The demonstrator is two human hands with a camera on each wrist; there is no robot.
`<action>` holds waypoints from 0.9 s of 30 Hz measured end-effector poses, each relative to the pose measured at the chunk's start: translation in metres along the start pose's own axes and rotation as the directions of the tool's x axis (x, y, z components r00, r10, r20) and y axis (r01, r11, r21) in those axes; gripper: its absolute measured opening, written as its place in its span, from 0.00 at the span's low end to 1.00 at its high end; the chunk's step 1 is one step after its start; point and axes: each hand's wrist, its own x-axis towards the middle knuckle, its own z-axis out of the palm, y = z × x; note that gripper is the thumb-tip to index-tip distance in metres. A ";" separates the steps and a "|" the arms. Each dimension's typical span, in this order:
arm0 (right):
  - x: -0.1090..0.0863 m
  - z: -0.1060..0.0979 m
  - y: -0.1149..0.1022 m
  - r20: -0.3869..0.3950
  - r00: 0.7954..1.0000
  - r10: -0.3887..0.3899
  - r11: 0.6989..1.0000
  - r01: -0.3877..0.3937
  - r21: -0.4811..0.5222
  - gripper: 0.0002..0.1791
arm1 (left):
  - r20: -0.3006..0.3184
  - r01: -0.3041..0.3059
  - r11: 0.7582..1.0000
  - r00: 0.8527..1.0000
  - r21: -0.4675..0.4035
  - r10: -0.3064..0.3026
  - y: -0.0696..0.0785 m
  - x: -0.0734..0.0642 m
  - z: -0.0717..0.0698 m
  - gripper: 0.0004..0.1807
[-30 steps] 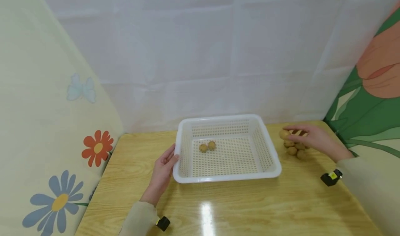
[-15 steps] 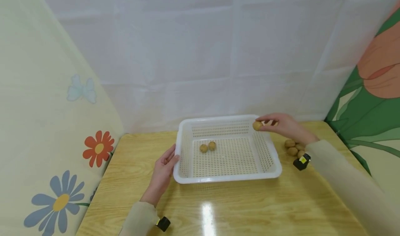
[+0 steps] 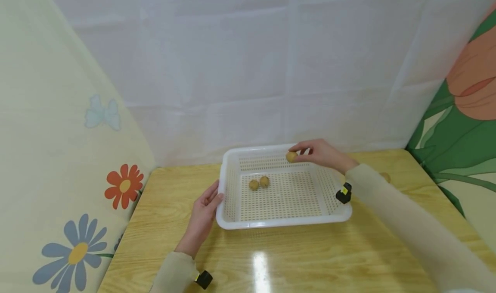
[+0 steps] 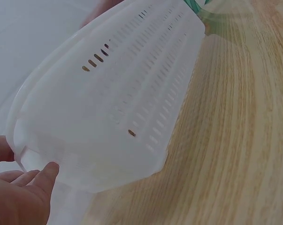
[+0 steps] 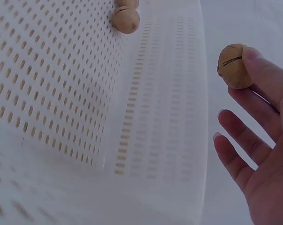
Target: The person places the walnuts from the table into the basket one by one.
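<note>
A white plastic basket [image 3: 284, 220] with slotted walls stands on the wooden table. My left hand [image 3: 202, 209] grips its left rim, thumb on top; in the left wrist view that hand [image 4: 24, 199] has its fingers against the outer wall. Above the back part of the basket, my right hand [image 3: 321, 154] pinches a walnut [image 3: 291, 157] between thumb and fingers. The right wrist view shows a dark crack along this walnut [image 5: 233, 66], the other fingers spread loosely. Inside the basket, one walnut [image 3: 253, 185] lies beside another walnut [image 3: 264, 181], left of the middle.
Right of the basket, part of a walnut [image 3: 385, 176] shows behind the right sleeve [image 3: 391, 202], which hides the rest of the pile. A white cloth [image 3: 232, 69] hangs behind the wooden table [image 3: 310, 258]. Flower-printed sheets flank both sides.
My right hand has carried the walnut leftward from the pile at the right to above the basket. The left hand has kept its grip on the rim.
</note>
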 end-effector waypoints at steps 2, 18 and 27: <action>0.007 0.006 -0.002 0.003 1.000 -0.010 1.000 0.010 0.025 0.22 | -0.002 -0.003 1.000 1.000 -0.002 0.003 0.000 0.000 -0.001 0.31; 0.042 0.062 0.002 0.089 0.996 -0.029 0.998 0.023 0.063 0.21 | -0.001 0.002 1.000 1.000 -0.002 -0.002 0.002 0.000 -0.002 0.31; 0.050 0.085 0.008 0.168 0.986 0.000 0.999 -0.007 0.041 0.17 | 0.000 0.005 1.000 1.000 -0.002 -0.005 0.002 0.001 -0.002 0.31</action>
